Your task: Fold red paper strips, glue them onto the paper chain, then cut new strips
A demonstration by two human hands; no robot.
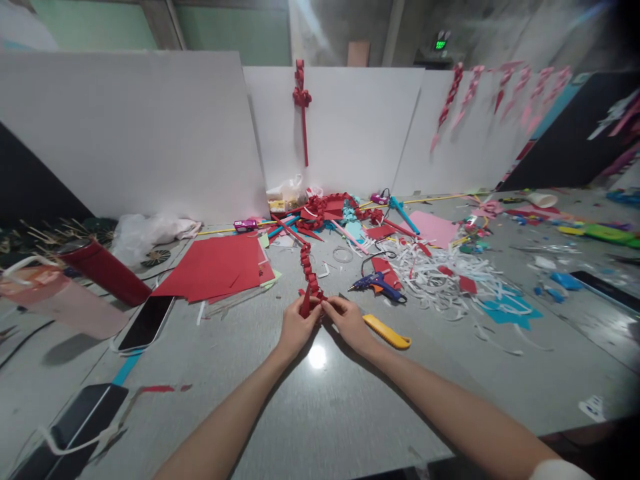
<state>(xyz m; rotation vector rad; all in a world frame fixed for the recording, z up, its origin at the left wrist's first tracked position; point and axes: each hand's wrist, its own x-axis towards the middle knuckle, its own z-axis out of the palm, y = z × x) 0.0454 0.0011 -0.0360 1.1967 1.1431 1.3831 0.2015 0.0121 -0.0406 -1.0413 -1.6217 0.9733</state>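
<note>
A red folded-paper chain [307,263] runs from my hands away across the grey table [310,413]. My left hand [299,325] is closed on its near end, where a pointed red piece stands up. My right hand [349,323] pinches the same end from the right, fingertips close to those of my left hand. Just right of my right hand lies a yellow cutter [387,332]. Beyond it is a blue glue gun [379,283] with an orange trigger. Small details of the paper between my fingertips are hidden.
Red paper sheets [215,267], a black phone [147,323], a pink cup [60,300] and a red bottle [105,270] are on the left. White paper strips [445,283] are heaped at the right. White panels [340,133] stand behind, with paper chains hanging.
</note>
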